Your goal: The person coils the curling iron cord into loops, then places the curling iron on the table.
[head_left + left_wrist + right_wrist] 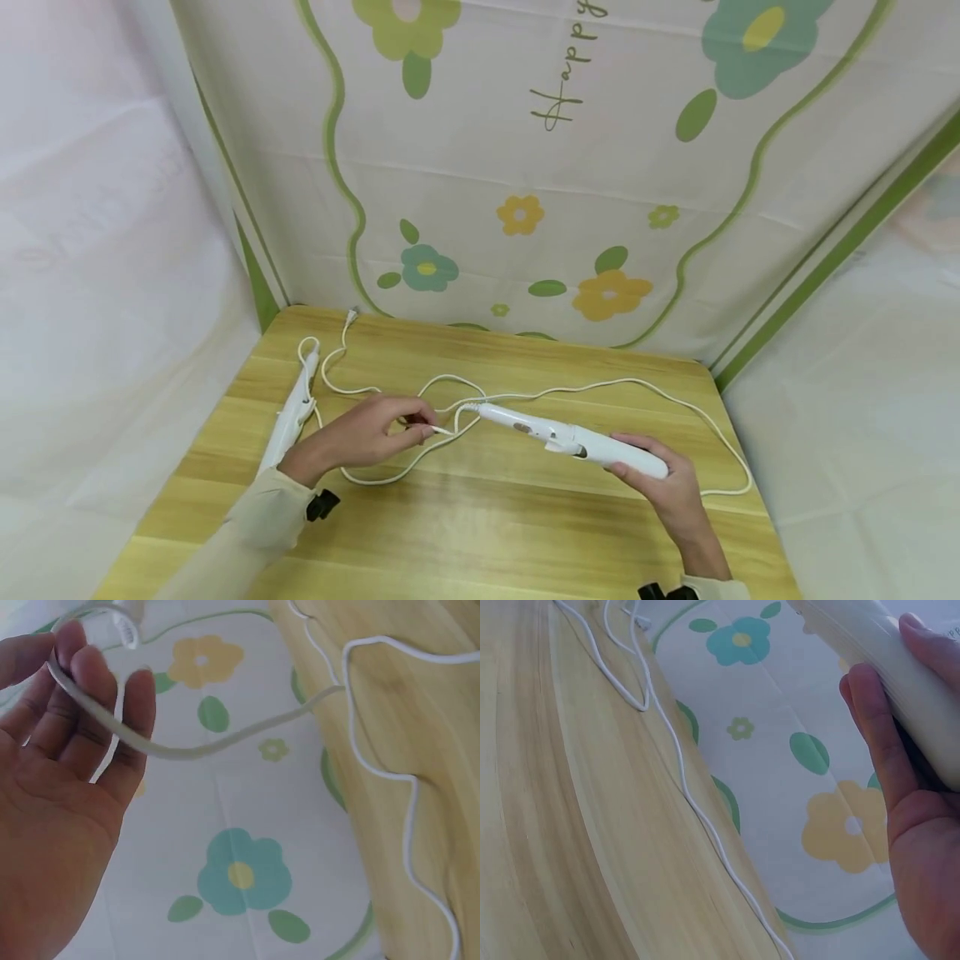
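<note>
Right hand (671,487) curled round one end of a long, glossy white plastic wand (572,437), above the yellow wood-grain bench (465,533); left hand (371,431) pinched a thin, white, flexible cord (187,752). Judged risks: tugging while strands crossed could tighten a tangle; a slackened right grip could drop the wand.

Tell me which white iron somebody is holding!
The iron in the right hand. The other iron lies on the table at the left, with no hand gripping it.
</note>
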### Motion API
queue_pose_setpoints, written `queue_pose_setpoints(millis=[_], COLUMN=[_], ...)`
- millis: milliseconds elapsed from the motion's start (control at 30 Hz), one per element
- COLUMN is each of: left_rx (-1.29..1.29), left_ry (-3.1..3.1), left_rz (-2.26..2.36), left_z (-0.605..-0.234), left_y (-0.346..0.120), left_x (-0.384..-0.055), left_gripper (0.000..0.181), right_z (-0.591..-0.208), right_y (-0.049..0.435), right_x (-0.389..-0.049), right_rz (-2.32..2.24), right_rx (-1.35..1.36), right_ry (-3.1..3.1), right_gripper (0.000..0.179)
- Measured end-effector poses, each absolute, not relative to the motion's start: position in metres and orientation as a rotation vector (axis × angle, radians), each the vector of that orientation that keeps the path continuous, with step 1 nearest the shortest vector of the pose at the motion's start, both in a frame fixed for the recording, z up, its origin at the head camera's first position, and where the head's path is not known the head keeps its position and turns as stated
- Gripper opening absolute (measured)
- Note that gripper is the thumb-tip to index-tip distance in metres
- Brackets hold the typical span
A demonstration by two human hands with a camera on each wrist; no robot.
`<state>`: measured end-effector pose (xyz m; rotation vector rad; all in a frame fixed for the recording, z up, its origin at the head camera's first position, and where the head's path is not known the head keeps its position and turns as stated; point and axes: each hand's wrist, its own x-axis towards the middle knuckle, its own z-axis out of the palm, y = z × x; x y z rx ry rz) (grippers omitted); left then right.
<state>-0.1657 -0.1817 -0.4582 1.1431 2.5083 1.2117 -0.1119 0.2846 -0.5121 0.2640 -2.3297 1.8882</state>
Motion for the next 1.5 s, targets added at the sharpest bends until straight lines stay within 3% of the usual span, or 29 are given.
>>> queue_pose_setpoints(millis=[233, 867, 1033, 1233, 1500], left_rx=[1.184, 0.661, 0.515, 0.339, 0.344], left_ry=[2.446, 2.006, 1.955, 1.992, 2.195], left_rz=[1.355, 1.897, 2.026, 2.099, 1.955], left_z=[-0.445, -0.485, -0.495, -0.499, -0.494], left_y=[-0.162, -0.119, -0.108, -0.096, -0.097], left_x=[-0.181, -0.185, -0.173, -0.152, -0.133], left_gripper=[0.014, 0.013, 0.013, 0.024, 0.02], right_z=[-0.51, -0.511, -0.511, -0.505, -0.506], right_y=[0.284, 0.282, 0.277, 0.272, 0.275], right_x=[-0.108, -0.114, -0.12, -0.125, -0.13], right_rz=[1.875, 2.203, 2.19, 2.026, 1.9], right_rx=[0.41, 0.573, 0.49, 0.275, 0.094], right_ry=[-2.405, -2.001, -2.032, -2.221, -2.302], right_gripper=[0.04, 0.045, 0.042, 0.036, 0.038])
